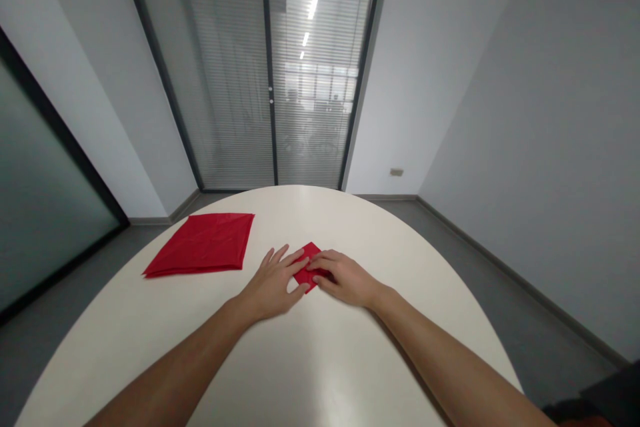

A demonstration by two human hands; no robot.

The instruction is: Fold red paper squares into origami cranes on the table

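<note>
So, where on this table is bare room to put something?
Bare: the table beyond the small red fold, right of the right hand, and between the forearms. Crowded: the centre, where it and the left hand touch that fold; left, the red stack.

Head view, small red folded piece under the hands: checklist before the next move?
1. Both hands on the small red piece: ok. The left hand and right hand both touch it.
2. Piece lying on the table: ok where it shows; its middle is hidden under fingers.
3. Edges and folds lined up: cannot tell, fingers cover most of it.
4. Right hand's grip closed on the piece: cannot tell; its fingers curl over it.
5. Red stack clear of the hands: ok. It lies flat, apart on the left, untouched.
6. Piece well in from the table edge: ok.
</note>
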